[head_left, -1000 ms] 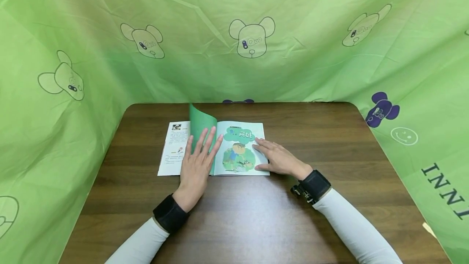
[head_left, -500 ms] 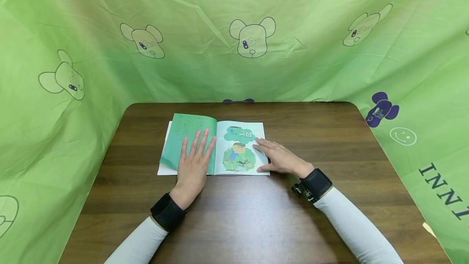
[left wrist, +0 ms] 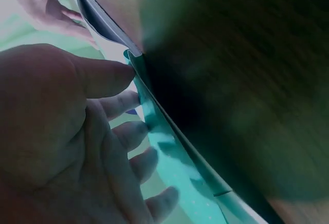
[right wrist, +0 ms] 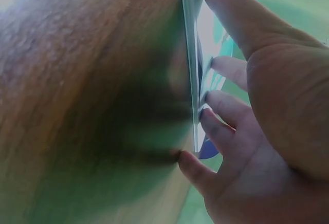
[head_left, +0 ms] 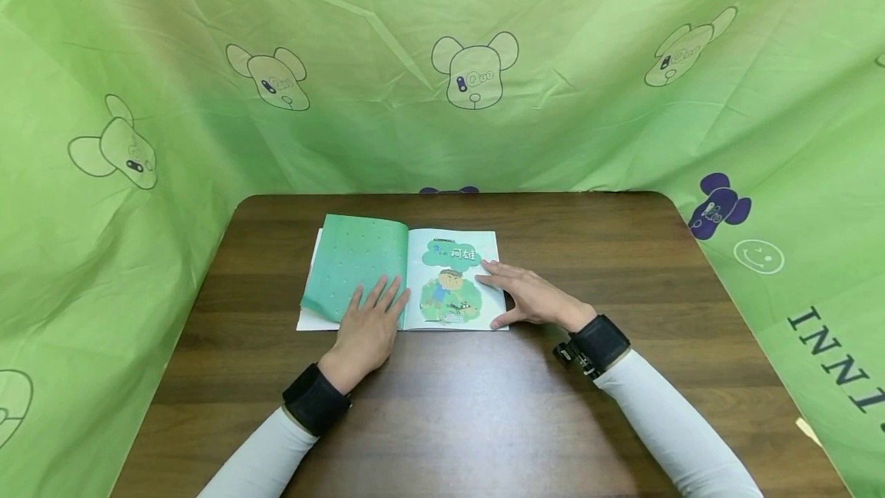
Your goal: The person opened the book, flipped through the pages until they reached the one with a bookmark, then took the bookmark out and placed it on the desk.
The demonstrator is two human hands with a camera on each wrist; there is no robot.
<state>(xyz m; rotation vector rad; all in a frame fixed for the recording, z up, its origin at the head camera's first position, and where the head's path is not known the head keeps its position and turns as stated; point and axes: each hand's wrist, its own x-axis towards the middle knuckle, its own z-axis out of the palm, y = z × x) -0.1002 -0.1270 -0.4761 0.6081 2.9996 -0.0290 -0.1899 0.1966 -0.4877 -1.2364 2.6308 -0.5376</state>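
An open picture book (head_left: 452, 313) lies on the wooden table. Its left side shows a green dotted page (head_left: 362, 252) over a white flap (head_left: 314, 323); its right side is a white title page with a cartoon figure and a dog. My left hand (head_left: 366, 333) rests on the lower part of the green page, fingers spread and fairly straight. In the left wrist view those fingertips touch the green page (left wrist: 180, 183) near its lower edge. My right hand (head_left: 535, 298) lies at the book's right edge, fingertips on the title page, little finger by the table in the right wrist view.
The brown wooden table (head_left: 588, 237) extends around the book. A green cloth (head_left: 373, 129) printed with bear heads hangs behind and at both sides. A small pale object (head_left: 807, 430) shows at the table's right edge.
The green page, raised and curled a second ago, has come down to the left over the white flap. My left hand has slid down it toward me. The right hand has barely moved.
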